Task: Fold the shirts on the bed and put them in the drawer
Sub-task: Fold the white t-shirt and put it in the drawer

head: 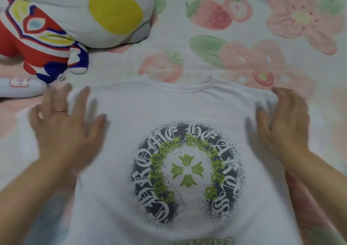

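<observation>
A white T-shirt (174,109) lies flat on the bed, collar away from me, with a round dark-grey and green printed emblem (187,173) facing up. My left hand (63,124) rests flat on the shirt's left shoulder, fingers spread, a ring on one finger; it is blurred. Over at the shirt's right shoulder edge my right hand (281,124) lies palm down with fingers apart. Neither hand grips the cloth. No drawer is in view.
The bed sheet (244,43) has a pink strawberry and flower print. A big white plush with a yellow spot (105,11) and a red, white and blue plush figure (37,43) lie at the far left. A white object (18,88) sits beside my left hand.
</observation>
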